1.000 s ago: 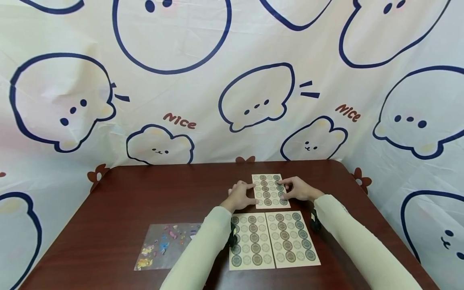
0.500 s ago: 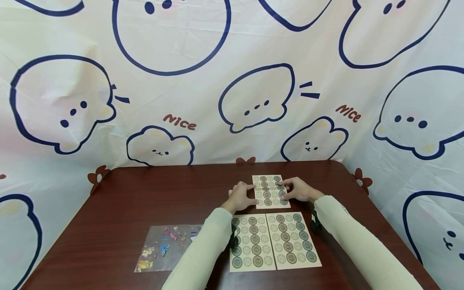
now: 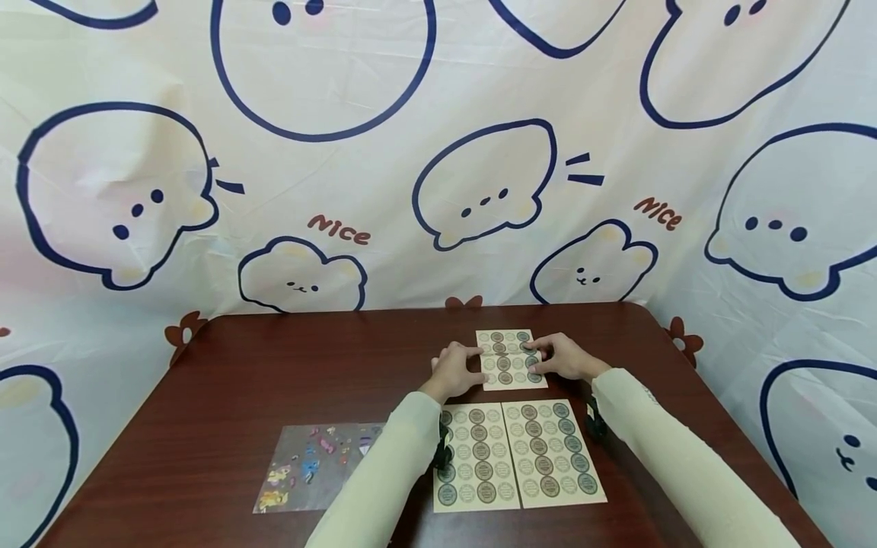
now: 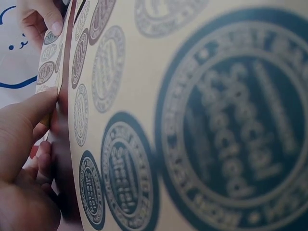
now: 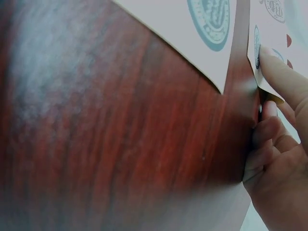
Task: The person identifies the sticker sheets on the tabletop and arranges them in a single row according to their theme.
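A cream sticker sheet (image 3: pixel 505 365) printed with rows of round labels lies toward the back of the table, its near part bent up. My left hand (image 3: pixel 452 371) pinches its left edge between thumb and fingers. Opposite it, my right hand (image 3: pixel 567 358) pinches the right edge. Seen from the right wrist, the thumb (image 5: pixel 281 77) presses on the printed face while the other fingers curl underneath. In the left wrist view the left thumb (image 4: pixel 33 108) lies along the sheet's edge. Two more sticker sheets (image 3: pixel 477 457) (image 3: pixel 553 454) lie side by side nearer the front.
A clear plastic bag (image 3: pixel 322 464) with small colourful pieces lies on the left of the dark wooden table (image 3: pixel 205 426), partly behind the left sleeve (image 3: pixel 384 472). A cartoon-printed cloth (image 3: pixel 384 183) hangs behind and beside the table.
The near part of the held sheet has bent upward, leaving a fold line across its middle, and its near edge has shifted slightly back. Both hands stay at nearly the same place.
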Available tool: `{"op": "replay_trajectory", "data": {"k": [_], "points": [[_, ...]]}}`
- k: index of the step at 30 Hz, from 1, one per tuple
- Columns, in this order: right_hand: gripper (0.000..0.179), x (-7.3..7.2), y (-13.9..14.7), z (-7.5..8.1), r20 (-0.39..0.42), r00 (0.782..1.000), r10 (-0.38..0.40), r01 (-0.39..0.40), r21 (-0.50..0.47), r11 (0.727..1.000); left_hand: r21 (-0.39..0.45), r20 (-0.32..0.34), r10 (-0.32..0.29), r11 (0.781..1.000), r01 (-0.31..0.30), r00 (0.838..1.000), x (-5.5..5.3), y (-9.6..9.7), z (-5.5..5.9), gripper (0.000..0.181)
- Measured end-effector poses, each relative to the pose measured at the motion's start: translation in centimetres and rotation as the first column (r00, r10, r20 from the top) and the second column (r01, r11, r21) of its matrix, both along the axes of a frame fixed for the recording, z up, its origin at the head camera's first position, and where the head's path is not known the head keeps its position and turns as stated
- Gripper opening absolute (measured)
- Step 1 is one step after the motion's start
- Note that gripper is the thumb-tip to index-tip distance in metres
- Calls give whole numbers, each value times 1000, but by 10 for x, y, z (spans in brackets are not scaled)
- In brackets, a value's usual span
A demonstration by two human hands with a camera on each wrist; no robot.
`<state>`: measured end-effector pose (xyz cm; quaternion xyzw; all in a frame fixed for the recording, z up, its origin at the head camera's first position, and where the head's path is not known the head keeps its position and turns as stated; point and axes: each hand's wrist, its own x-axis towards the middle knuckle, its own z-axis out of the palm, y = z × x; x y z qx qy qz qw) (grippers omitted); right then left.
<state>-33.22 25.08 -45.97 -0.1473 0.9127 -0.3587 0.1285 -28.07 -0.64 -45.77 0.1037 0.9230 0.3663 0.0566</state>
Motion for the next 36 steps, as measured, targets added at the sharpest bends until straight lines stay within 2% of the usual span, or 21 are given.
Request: {"op": "replay_trajectory", "data": {"k": [10, 18, 24, 30, 36], "points": [[56, 2, 3, 1, 13, 1000, 6, -6, 6, 1000, -27, -21, 4, 1000, -5, 1000, -3, 2, -5, 47], [55, 4, 2, 1, 20, 1000, 6, -6, -9, 1000, -14, -41, 5, 1000, -6, 999, 3, 2, 1, 44], [55, 3, 1, 0, 21, 1000, -5, 5, 9, 1000, 30, -45, -2, 1000, 3, 999, 7, 1, 6, 42], [54, 1, 1, -2, 12, 1000, -11, 11, 3, 1000, -14, -62, -7, 1000, 6, 998, 1, 2, -2, 42], [54, 3, 2, -1, 12, 1000, -12, 11, 5, 1000, -8, -57, -9, 1000, 8, 998, -1, 3, -6, 42]]}}
